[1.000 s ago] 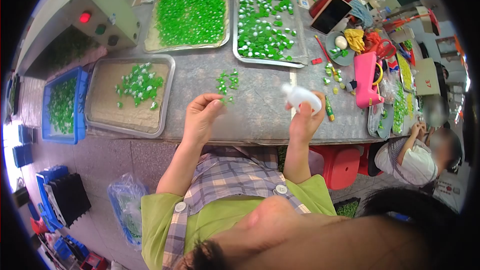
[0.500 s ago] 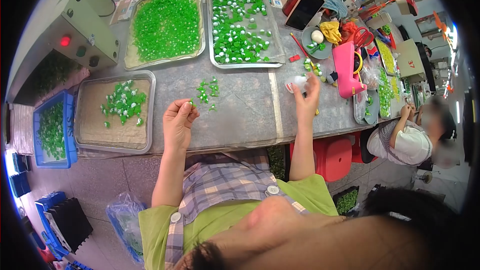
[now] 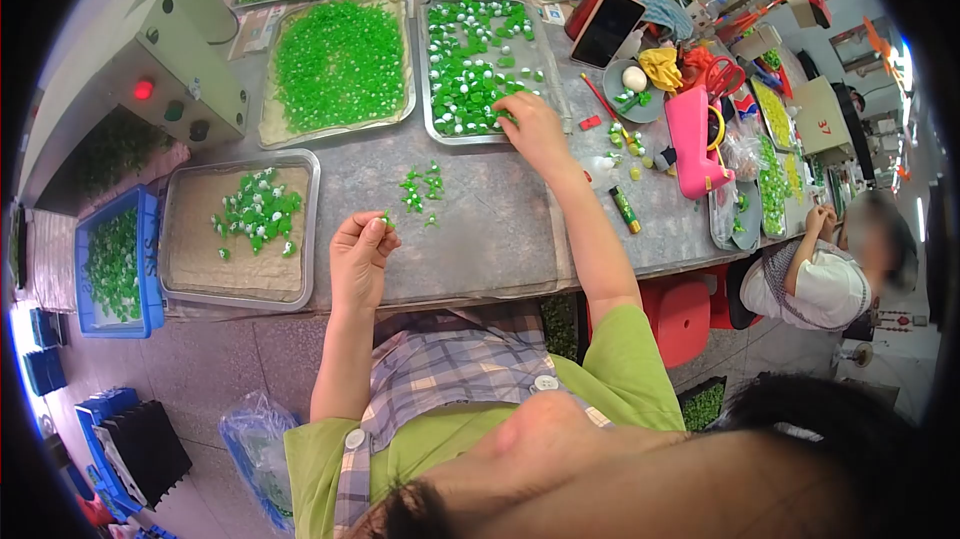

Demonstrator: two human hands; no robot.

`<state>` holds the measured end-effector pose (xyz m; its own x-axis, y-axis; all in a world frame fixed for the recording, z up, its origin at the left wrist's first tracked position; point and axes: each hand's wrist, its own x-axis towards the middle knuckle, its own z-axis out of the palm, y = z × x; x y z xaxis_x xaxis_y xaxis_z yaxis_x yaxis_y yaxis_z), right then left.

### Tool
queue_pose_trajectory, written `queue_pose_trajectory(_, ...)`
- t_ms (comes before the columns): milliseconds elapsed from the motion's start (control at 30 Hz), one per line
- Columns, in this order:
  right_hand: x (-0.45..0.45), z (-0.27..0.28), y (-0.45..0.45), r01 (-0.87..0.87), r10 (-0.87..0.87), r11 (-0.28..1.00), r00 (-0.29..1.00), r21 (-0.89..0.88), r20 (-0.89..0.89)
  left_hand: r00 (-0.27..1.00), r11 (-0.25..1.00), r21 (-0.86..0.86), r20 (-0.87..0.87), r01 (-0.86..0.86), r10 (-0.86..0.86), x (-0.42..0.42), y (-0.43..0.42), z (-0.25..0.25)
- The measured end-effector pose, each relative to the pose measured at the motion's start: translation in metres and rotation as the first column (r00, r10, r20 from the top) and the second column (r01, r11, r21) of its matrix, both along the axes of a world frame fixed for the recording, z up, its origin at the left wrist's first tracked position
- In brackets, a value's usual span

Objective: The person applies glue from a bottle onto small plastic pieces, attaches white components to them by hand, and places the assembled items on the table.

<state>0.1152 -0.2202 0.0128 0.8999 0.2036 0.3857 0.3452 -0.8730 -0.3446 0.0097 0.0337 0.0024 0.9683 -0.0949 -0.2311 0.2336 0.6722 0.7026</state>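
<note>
My left hand [image 3: 360,247] is pinched on a small green piece [image 3: 387,220] above the near part of the table. Just beyond it lies a loose group of small green pieces [image 3: 421,186]. My right hand [image 3: 534,129] reaches to the near right corner of the metal tray [image 3: 470,140] that holds green pieces with white balls. Its fingertips are down among those pieces, and what they hold, if anything, is hidden. The white bottle [image 3: 602,169] lies on the table to the right, partly behind my right forearm.
A tray of green beads [image 3: 340,64] stands at the back, a brown-lined tray [image 3: 185,239] and a blue basket [image 3: 150,259] at left. At right are a phone [image 3: 608,29], a pink tool [image 3: 692,144], a glue stick [image 3: 625,210] and a seated person [image 3: 800,284].
My right hand has put the white bottle down on the table and moved left and away to the tray with white balls. My left hand has moved slightly left, still pinching the green piece.
</note>
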Motion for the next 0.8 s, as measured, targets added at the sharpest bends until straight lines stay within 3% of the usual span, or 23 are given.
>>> queue_pose_trajectory(33, -0.005, 0.003, 0.000, -0.006, 0.006, 1.000, 1.000, 0.002, -0.003, 1.000, 1.000, 0.002, -0.003, -0.006, 0.006, 0.000, 0.001, 0.000)
queue_pose_trajectory(67, -0.016, 0.017, 0.006, -0.006, 0.038, 0.959, 0.993, 0.282, -0.111, 0.999, 0.999, 0.022, 0.014, 0.035, -0.036, 0.001, -0.001, -0.001)
queue_pose_trajectory(100, -0.029, 0.029, 0.010, 0.032, 0.097, 0.843, 0.973, 0.537, -0.211, 0.997, 0.996, 0.043, 0.024, 0.078, -0.079, 0.000, -0.003, -0.002)
queue_pose_trajectory(133, -0.042, 0.035, 0.013, 0.049, 0.197, 0.763, 0.932, 0.644, -0.305, 0.990, 0.990, 0.039, 0.039, 0.133, -0.134, 0.001, -0.007, -0.001)
queue_pose_trajectory(200, -0.065, 0.025, 0.024, 0.060, 0.457, 0.437, 0.845, 0.897, -0.279, 0.977, 0.977, 0.062, 0.050, 0.206, -0.209, 0.001, -0.017, -0.002)
queue_pose_trajectory(267, -0.084, 0.019, 0.036, 0.161, 0.590, 0.280, 0.749, 0.946, -0.303, 0.938, 0.937, 0.128, 0.083, 0.326, -0.337, 0.002, -0.026, -0.006)
queue_pose_trajectory(367, -0.096, 0.004, 0.048, 0.237, 0.650, 0.204, 0.693, 0.950, -0.312, 0.922, 0.925, 0.095, 0.096, 0.368, -0.376, 0.002, -0.034, 0.001)
queue_pose_trajectory(433, -0.103, 0.005, 0.055, 0.348, 0.677, 0.080, 0.669, 0.934, -0.308, 0.932, 0.935, 0.056, 0.076, 0.351, -0.355, 0.002, -0.034, 0.003)
queue_pose_trajectory(667, -0.113, 0.005, 0.069, 0.328, 0.609, 0.085, 0.731, 0.941, -0.310, 0.969, 0.970, -0.010, 0.029, 0.244, -0.244, 0.000, -0.030, -0.001)
queue_pose_trajectory(800, -0.117, 0.018, 0.066, 0.230, 0.477, 0.127, 0.839, 0.965, -0.262, 0.977, 0.977, 0.014, 0.002, 0.214, -0.214, -0.003, -0.027, -0.008)
